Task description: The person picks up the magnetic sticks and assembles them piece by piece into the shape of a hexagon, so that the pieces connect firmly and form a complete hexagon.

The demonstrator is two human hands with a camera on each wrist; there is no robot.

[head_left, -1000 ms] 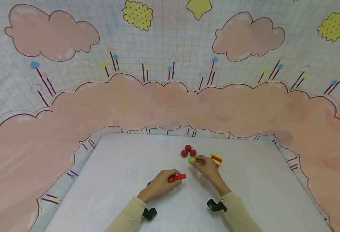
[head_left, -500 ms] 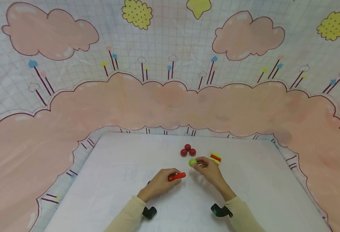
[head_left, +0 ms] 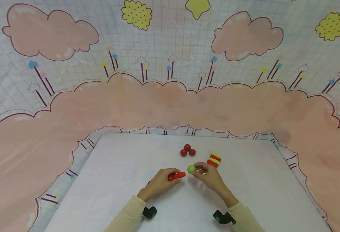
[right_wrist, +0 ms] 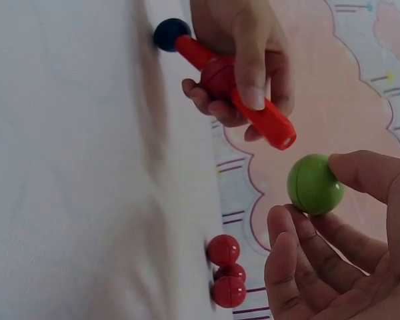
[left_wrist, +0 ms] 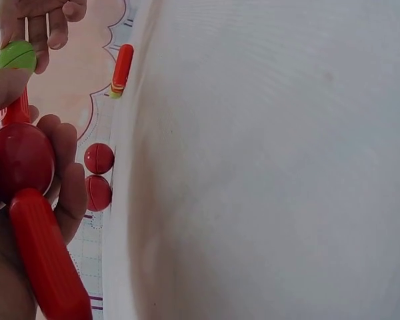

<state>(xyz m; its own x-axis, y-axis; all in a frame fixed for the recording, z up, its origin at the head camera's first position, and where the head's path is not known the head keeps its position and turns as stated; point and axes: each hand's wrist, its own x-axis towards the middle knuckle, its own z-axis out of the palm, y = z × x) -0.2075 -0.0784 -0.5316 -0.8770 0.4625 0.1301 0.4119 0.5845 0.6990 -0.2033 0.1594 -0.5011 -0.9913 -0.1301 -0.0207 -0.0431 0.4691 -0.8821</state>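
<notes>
My left hand (head_left: 161,182) grips a joined toy piece: a red ball (right_wrist: 217,78) with a red rod (right_wrist: 270,123) on either side. A dark blue ball (right_wrist: 172,35) sits on the far end of one rod. Between right thumb and fingers, my right hand (head_left: 210,176) pinches a green ball (right_wrist: 315,184). In the head view the green ball is just beyond the free rod's tip, a small gap apart. The left wrist view has the green ball overlapping that tip.
Several red balls (head_left: 183,152) lie in a cluster on the white table (head_left: 123,154), beyond the hands. To their right, red and yellow rods (head_left: 214,158) lie side by side, close behind the right hand. A patterned cloth (head_left: 170,106) hangs around the table.
My right hand has drawn the green ball back from the red balls, nearer to the left hand's rod tip. More of the loose rods now shows. The left hand stays nearly still.
</notes>
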